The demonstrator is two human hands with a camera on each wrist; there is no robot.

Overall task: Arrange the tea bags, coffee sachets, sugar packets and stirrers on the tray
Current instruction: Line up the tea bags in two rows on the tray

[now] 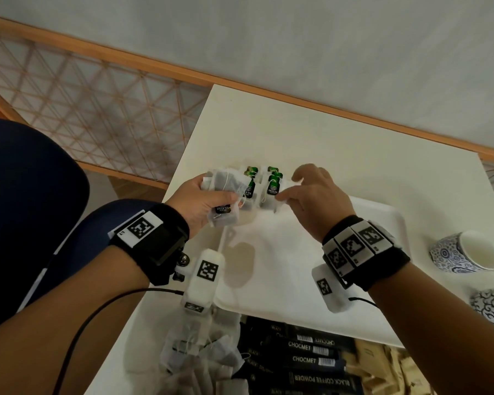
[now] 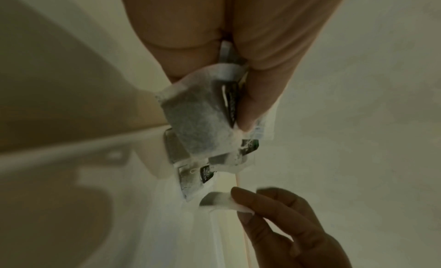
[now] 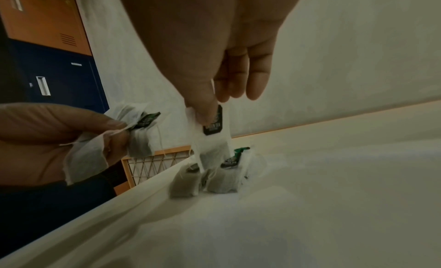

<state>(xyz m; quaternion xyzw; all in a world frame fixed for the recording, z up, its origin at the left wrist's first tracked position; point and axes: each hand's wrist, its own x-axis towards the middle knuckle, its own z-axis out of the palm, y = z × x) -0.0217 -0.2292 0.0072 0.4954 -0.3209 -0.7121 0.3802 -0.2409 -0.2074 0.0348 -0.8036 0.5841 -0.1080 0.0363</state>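
My left hand point(image 1: 211, 196) grips a bunch of green-tea bags point(image 1: 226, 185) above the far left corner of the white tray point(image 1: 311, 266). The left wrist view shows the bunch point(image 2: 198, 121) clamped between thumb and fingers. To its right, my right hand point(image 1: 283, 195) pinches a single tea bag point(image 1: 271, 192) by its top; in the right wrist view that bag point(image 3: 212, 140) hangs from my thumb just above the tray point(image 3: 143, 202). A few more tea bags point(image 3: 224, 177) lie together in that tray corner, below the hanging one.
On the white table's near edge lie a heap of loose tea bags point(image 1: 200, 352), black coffee sachets point(image 1: 308, 357) and brown packets point(image 1: 382, 363). Two blue-patterned cups point(image 1: 465, 252) stand right of the tray. A dark blue chair point(image 1: 26, 195) is at left.
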